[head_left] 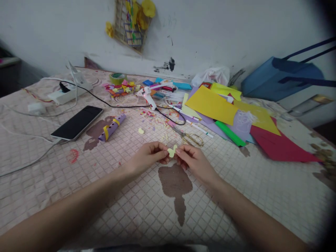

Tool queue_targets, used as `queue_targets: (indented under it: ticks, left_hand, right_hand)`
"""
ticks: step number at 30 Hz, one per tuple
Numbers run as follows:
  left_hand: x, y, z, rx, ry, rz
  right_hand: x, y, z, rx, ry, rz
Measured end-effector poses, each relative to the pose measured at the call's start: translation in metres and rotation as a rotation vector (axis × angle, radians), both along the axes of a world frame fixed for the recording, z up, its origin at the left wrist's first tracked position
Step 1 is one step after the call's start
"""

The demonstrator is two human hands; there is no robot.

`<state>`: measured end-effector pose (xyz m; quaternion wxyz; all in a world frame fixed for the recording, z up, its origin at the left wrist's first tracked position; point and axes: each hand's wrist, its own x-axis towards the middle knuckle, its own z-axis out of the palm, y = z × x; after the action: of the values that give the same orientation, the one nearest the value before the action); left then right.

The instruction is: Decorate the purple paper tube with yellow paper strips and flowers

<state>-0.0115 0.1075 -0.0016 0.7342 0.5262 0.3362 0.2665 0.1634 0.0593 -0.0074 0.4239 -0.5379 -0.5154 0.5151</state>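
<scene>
A small pale yellow paper cutout (172, 151), heart- or butterfly-shaped with a notch at the top, is pinched between my two hands just above the tablecloth. My left hand (153, 153) grips its left edge with thumb and fingers. On its right edge, my right hand (190, 155) is closed in the same kind of pinch. A second pale yellow paper heart (141, 131) lies on the cloth beyond my left hand. Gold-handled scissors (190, 137) rest just past my right hand, beside scattered paper scraps (164, 124). A purple paper roll (112, 128) with yellow bands lies farther left.
A white glue gun (147, 96) stands behind, its black cord crossing the table. At left are a tablet-like device (78, 122) and a power strip (69, 91). Coloured paper sheets (212, 105), a green roll (229, 133) and a blue bag (280, 78) occupy the right.
</scene>
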Motion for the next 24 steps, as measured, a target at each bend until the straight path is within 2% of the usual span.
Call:
queue_targets:
  ticks: [9, 14, 20, 24]
  left_hand:
    - [-0.0011, 0.0054, -0.0028, 0.000, 0.060, -0.072]
    - [-0.0025, 0.0055, -0.0001, 0.025, 0.099, -0.068]
    - [-0.0008, 0.0037, 0.0010, 0.113, 0.153, -0.086]
    - [-0.0030, 0.0080, 0.0029, 0.241, 0.226, -0.109]
  right_hand:
    - [-0.0038, -0.0015, 0.0062, -0.148, 0.204, 0.018]
    - [-0.0041, -0.0019, 0.0087, -0.134, 0.229, -0.009]
    - [-0.0026, -0.0026, 0.0080, -0.029, 0.017, 0.083]
    - [-0.0029, -0.0030, 0.0074, -0.016, -0.139, 0.120]
